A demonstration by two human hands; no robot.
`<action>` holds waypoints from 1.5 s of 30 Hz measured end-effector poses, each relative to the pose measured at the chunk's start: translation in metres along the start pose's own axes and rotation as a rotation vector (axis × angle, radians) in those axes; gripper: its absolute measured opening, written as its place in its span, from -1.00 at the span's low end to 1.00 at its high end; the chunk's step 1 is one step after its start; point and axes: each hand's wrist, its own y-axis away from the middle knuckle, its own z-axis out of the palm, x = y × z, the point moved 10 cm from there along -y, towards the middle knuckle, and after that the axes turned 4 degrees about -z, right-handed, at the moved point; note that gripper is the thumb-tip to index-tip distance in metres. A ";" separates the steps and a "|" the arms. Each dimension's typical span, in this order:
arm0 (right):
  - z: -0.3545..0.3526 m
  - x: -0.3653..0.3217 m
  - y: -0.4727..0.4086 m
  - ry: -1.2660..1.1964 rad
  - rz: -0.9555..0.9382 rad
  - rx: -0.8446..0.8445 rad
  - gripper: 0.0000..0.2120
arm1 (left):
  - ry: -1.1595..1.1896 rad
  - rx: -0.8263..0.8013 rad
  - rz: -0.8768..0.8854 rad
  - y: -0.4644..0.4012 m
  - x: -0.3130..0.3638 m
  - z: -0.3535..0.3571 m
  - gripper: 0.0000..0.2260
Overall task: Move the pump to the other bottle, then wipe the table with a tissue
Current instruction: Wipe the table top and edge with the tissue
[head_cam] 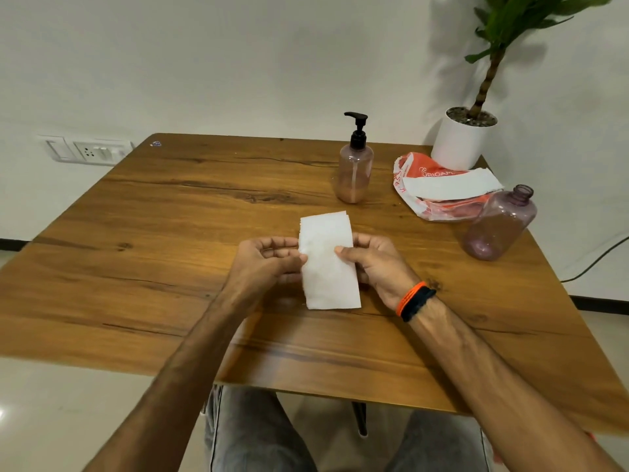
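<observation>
Holding a folded white tissue (328, 264) between them, both hands sit above the middle of the wooden counter (153, 233); left hand (269, 262) pinches the tissue's left edge with thumb and curled fingers; right hand (374, 264) grips the right edge, thumb laid on the top face, fingers underneath; tissue is an upright strip, long axis running away from the person; cannot tell whether its lower end touches the surface. Right wrist carries an orange band and a black band (413, 301) side by side. Pump (357, 131), black, is seated on the bottle (354, 175) standing upright beyond the tissue, pinkish liquid in its lower part. Second bottle (500, 226), purple-tinted, open-necked with no cap, stands near the right edge, leaning in the wide-angle view. Between the two bottles, further back, lies an orange-and-white tissue pack (432, 185), one white sheet lying across its top; behind it, touching or just beside, a white pot with a green plant (463, 137) at the far right corner. Wall switch plate (88, 151) shows at left.
</observation>
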 end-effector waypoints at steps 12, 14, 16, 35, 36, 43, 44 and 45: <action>-0.003 -0.014 0.002 -0.011 -0.143 -0.048 -0.81 | 0.038 0.008 0.043 0.001 0.004 0.000 -0.86; -0.002 -0.016 0.002 0.036 -0.160 -0.054 -0.81 | 0.040 0.027 0.063 0.001 0.006 0.000 -0.77; -0.002 -0.016 0.001 0.048 -0.167 -0.070 -0.77 | 0.051 0.034 0.060 0.001 0.006 0.000 -0.70; -0.003 -0.005 -0.012 0.064 -0.027 -0.036 -0.78 | -0.096 0.088 0.214 -0.002 0.015 -0.009 -0.69; -0.013 -0.016 -0.015 0.196 -0.098 0.056 -0.82 | -0.190 0.128 0.247 -0.003 0.016 -0.016 -0.71; 0.006 -0.060 -0.024 1.158 -0.551 0.133 -0.52 | -0.974 0.243 0.476 -0.007 0.011 -0.034 -0.72; 0.011 -0.046 -0.031 1.241 -0.482 0.052 -0.51 | -0.999 0.233 0.463 -0.009 0.006 -0.035 -0.71; 0.015 -0.034 -0.036 1.296 -0.424 -0.013 -0.50 | -1.010 0.231 0.460 -0.010 0.002 -0.035 -0.69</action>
